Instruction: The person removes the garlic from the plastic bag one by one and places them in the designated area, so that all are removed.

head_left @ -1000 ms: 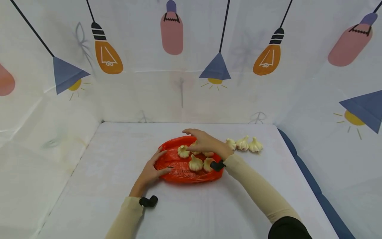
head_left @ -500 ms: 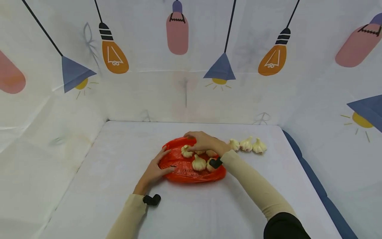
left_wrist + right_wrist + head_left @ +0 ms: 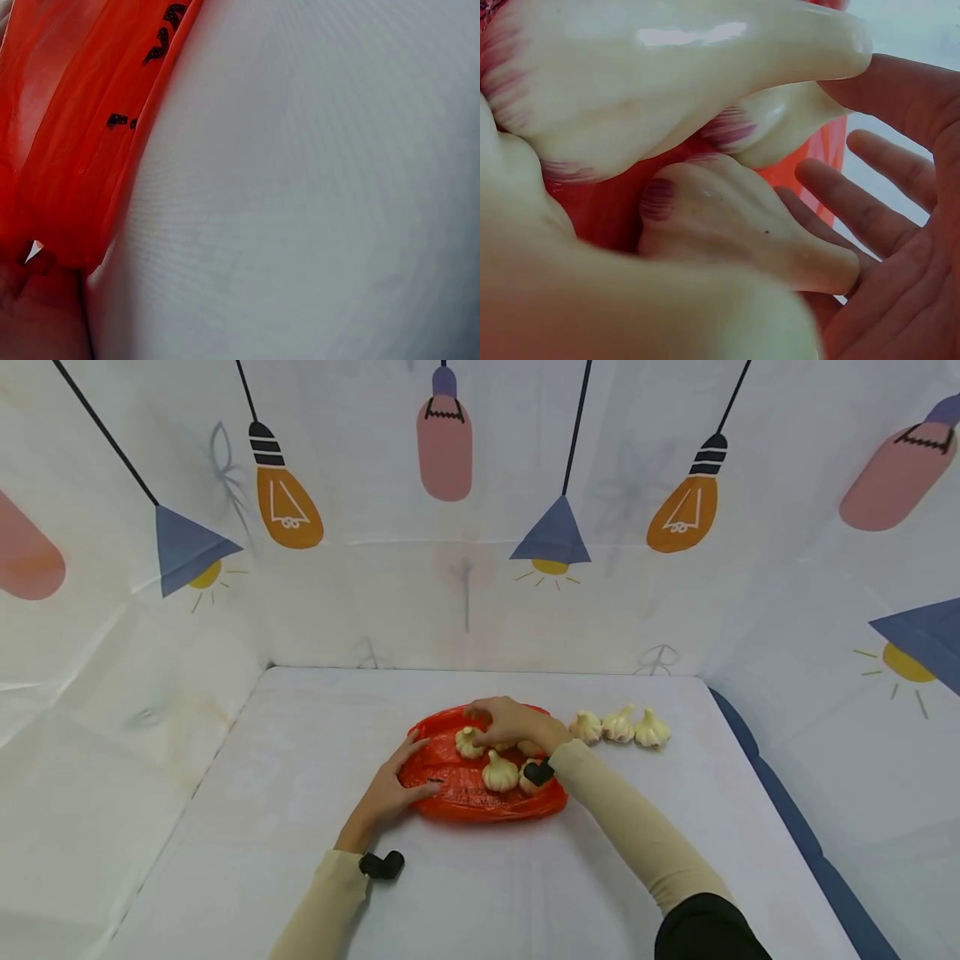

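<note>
A red plastic bag (image 3: 465, 806), with dark print on it, lies spread on the white table and bears several garlic bulbs (image 3: 500, 771). My left hand (image 3: 384, 795) grips its left end, thumb over the near side and fingers over the far side. In the left wrist view the plastic (image 3: 82, 135) hides most of that hand. Over the bulbs reaches my right hand (image 3: 516, 723), fingers loosely bent and spread. Close up in the right wrist view, its thumb touches the stem of a large bulb (image 3: 652, 90); its other fingers lie apart around another bulb (image 3: 720, 217).
Three more garlic bulbs (image 3: 618, 724) stand in a row on the table, right of the bag. Behind rises a white sheet (image 3: 375, 593) printed with lamps and bulbs. Dark blue padding (image 3: 783, 810) runs along the table's right edge.
My right hand's fingers, stretched out over the bag's far rim a second ago, have bent inward and come down closer to the bulbs. The left hand stays on the bag's end.
</note>
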Demonstrator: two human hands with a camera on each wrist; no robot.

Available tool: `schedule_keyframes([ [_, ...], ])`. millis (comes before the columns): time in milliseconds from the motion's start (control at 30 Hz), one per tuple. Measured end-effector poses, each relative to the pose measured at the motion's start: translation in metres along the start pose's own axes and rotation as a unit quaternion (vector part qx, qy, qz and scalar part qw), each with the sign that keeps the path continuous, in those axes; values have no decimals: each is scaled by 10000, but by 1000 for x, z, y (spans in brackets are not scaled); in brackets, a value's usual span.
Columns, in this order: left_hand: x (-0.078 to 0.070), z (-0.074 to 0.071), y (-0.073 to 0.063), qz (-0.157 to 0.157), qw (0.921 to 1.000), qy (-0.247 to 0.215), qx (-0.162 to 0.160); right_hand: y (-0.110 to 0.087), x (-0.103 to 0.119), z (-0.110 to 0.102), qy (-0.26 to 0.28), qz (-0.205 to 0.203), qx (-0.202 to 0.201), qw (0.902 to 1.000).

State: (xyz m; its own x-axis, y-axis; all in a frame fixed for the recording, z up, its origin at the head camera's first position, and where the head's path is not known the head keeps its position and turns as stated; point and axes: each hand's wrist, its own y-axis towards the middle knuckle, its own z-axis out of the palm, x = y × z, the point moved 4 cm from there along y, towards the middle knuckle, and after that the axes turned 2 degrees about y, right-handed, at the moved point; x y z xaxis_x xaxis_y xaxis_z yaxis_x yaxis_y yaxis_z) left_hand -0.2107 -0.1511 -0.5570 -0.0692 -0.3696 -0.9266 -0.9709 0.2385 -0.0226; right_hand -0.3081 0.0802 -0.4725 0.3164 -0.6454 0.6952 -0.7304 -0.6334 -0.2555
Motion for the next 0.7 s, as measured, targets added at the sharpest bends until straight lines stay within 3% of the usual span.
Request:
schedule_keyframes([
  [233,-1,0,0,140,9999,71,43,0,0,4,192,195,199,9994],
  [700,-3,0,-1,23,9998,188,22,4,3,4,105,459,315,9984],
])
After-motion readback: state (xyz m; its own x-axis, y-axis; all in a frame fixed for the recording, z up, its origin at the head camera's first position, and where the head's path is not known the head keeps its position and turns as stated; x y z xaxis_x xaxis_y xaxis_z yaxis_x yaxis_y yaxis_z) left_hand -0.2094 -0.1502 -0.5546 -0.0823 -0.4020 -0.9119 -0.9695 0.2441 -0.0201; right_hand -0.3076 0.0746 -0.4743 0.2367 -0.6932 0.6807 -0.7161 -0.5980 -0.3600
